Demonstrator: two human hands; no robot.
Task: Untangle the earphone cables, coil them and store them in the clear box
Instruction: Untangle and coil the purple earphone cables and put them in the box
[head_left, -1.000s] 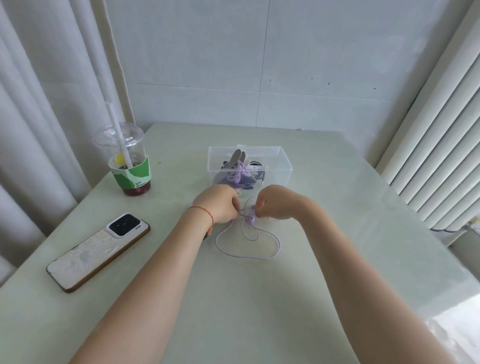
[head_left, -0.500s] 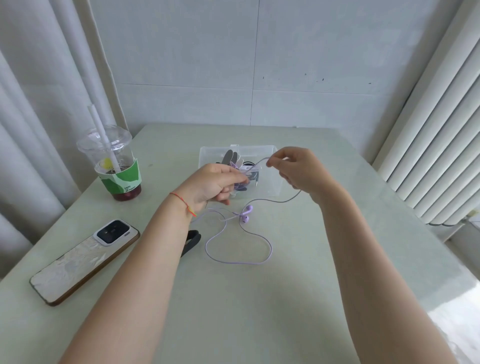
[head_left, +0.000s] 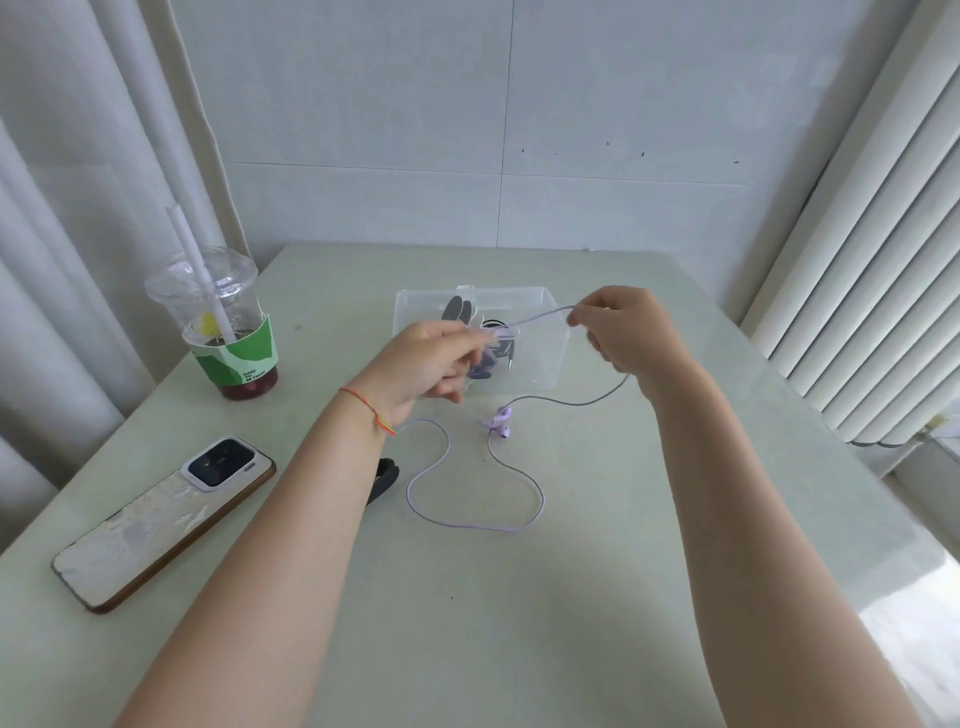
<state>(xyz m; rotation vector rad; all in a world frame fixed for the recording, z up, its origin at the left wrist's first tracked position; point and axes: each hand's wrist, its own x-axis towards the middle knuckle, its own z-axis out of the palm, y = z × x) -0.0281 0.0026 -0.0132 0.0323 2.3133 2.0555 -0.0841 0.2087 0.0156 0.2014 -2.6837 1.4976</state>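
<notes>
Lilac earphone cable (head_left: 475, 525) partly looped on the table, one stretch raised before the open clear box (head_left: 550, 358).

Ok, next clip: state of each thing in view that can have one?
Left hand: raised, pinching the purple cable.
Right hand: raised, pinching the same cable.
Purple earphone cable: uncoiled, one stretch taut between the hands, a loop lying on the table.
Earbuds: on the table.
Clear box: open, things inside.
Drink cup: upright, lidded, straw in.
Phone: face down.
</notes>
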